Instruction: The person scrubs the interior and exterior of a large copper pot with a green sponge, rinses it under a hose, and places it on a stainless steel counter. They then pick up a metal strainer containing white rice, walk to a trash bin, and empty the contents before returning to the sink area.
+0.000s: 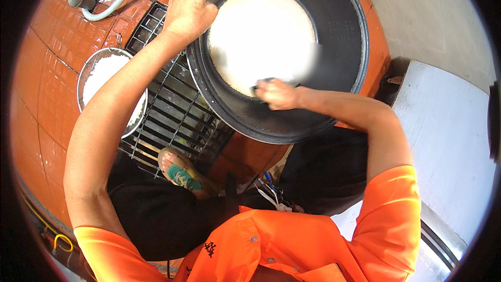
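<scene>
A large round black pot point(339, 47) is tipped toward me, wide and deep, with marks on its inner wall. Its inner bottom point(261, 36) glares bright white, so I cannot tell whether that is liquid, foam or bare metal. My left hand point(190, 10) is closed on the pot's left rim, fingers partly hidden. Inside the pot, low on the near wall, my right hand point(279, 95) is closed round a dark green, pad-like thing point(259, 87), blurred by motion. Its exact kind is not clear.
On the left, a round mesh sieve point(86, 81) with white grains stands on the edge of a black floor grate point(177, 99). A pale hose point(122, 0) and pipe lie far left on wet red tiles point(47, 73). A metal panel point(433, 141) stands right; my sandalled foot point(180, 169) is below.
</scene>
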`<action>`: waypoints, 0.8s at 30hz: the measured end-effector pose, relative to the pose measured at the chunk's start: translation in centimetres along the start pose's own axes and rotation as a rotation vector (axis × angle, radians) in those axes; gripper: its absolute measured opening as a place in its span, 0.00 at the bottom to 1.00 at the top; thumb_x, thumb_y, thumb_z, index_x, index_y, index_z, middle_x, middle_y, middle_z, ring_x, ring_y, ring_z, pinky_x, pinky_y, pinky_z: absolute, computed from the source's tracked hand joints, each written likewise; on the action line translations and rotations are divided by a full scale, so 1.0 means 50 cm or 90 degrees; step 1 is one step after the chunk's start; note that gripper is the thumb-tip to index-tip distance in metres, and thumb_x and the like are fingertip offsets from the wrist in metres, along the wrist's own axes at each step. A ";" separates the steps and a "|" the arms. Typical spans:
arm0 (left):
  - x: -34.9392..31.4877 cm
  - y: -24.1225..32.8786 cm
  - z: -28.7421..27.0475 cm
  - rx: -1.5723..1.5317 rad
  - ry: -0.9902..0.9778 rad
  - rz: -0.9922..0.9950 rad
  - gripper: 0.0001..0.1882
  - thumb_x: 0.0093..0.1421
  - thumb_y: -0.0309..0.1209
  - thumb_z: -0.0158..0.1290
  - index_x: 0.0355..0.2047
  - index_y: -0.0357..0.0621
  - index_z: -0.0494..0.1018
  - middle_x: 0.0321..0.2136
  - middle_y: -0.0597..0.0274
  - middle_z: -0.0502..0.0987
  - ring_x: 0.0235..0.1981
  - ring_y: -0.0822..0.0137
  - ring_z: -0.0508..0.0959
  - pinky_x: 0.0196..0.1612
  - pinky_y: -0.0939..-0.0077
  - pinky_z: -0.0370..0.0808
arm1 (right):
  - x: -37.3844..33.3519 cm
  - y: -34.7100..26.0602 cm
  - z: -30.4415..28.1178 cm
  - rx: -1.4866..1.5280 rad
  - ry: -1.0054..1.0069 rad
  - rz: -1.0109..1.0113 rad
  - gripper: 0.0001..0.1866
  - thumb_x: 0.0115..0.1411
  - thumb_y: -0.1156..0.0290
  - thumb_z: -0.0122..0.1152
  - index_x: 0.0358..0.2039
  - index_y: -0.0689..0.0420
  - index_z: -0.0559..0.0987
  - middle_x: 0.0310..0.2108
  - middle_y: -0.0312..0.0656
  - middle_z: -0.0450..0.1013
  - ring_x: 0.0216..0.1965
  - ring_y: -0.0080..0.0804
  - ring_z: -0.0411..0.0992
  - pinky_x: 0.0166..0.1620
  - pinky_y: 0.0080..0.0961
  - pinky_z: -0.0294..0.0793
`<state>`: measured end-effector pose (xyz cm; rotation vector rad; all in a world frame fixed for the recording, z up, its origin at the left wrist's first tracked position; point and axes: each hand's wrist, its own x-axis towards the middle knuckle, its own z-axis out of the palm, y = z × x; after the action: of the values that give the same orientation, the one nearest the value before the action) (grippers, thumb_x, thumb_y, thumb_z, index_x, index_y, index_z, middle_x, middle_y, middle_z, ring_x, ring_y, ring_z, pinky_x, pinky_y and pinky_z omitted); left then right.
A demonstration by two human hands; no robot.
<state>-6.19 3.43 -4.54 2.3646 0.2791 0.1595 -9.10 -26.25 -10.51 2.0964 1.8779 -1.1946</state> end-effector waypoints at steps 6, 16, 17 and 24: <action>0.001 0.001 0.002 0.028 0.057 0.073 0.17 0.46 0.23 0.46 0.38 0.37 0.60 0.30 0.33 0.72 0.37 0.35 0.71 0.40 0.47 0.65 | 0.283 0.046 -0.108 0.182 0.565 0.054 0.13 0.40 0.78 0.58 0.31 0.62 0.70 0.33 0.52 0.69 0.30 0.56 0.69 0.32 0.41 0.72; -0.001 0.003 -0.005 0.009 0.026 0.048 0.17 0.45 0.22 0.46 0.37 0.36 0.59 0.27 0.33 0.71 0.35 0.34 0.71 0.39 0.47 0.65 | 0.053 0.024 -0.037 -0.080 0.123 -0.119 0.13 0.47 0.74 0.52 0.35 0.59 0.73 0.33 0.44 0.66 0.33 0.38 0.71 0.31 0.33 0.73; -0.007 -0.005 -0.009 0.015 0.028 0.052 0.16 0.45 0.22 0.46 0.37 0.37 0.59 0.26 0.33 0.71 0.35 0.34 0.71 0.39 0.47 0.65 | 0.063 0.037 -0.081 0.131 0.196 -0.031 0.11 0.50 0.74 0.50 0.35 0.58 0.73 0.33 0.45 0.67 0.33 0.40 0.71 0.32 0.34 0.73; 0.002 0.020 -0.009 0.017 -0.013 0.006 0.16 0.45 0.23 0.47 0.37 0.36 0.60 0.27 0.34 0.71 0.34 0.35 0.71 0.38 0.48 0.65 | 0.072 0.218 -0.125 -0.010 0.471 0.468 0.11 0.55 0.78 0.45 0.40 0.58 0.67 0.36 0.52 0.68 0.32 0.46 0.72 0.35 0.37 0.75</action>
<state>-6.02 3.03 -3.51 2.3929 0.2622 0.1371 3.21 -22.64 -12.90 3.0504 0.9955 -0.2477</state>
